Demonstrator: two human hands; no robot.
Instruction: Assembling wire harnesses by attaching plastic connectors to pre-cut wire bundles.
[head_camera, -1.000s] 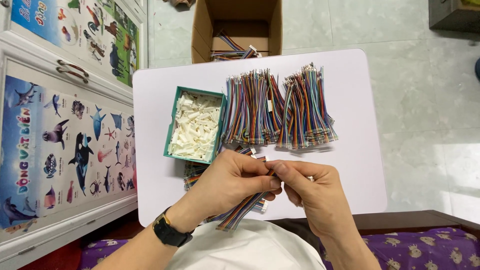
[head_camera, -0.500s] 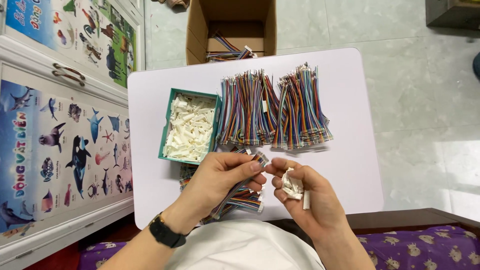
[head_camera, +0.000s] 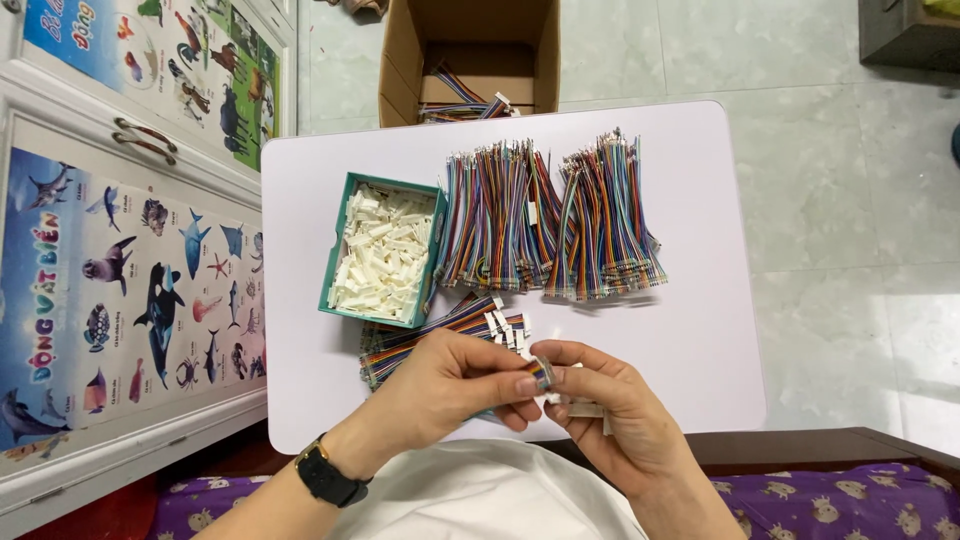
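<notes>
My left hand (head_camera: 455, 385) pinches the end of a rainbow-coloured ribbon cable (head_camera: 540, 372) between thumb and fingers; the rest of that cable is hidden under the hand. My right hand (head_camera: 615, 415) meets it from the right and holds several small white plastic connectors (head_camera: 585, 408) in its fingers. Both hands hover over the near edge of a white table (head_camera: 700, 340). Just behind them lies a pile of cables with white connectors fitted (head_camera: 450, 325). A black watch is on my left wrist.
A green box of white connectors (head_camera: 385, 250) sits at the table's left. Two big bundles of rainbow cables (head_camera: 550, 220) lie at the centre. A cardboard box (head_camera: 470, 50) with more cables stands on the tiled floor beyond. A cabinet with animal posters (head_camera: 120, 250) is at left.
My hands separated half a second ago, the right one showing white connectors, and have now come back together at the cable's end.
</notes>
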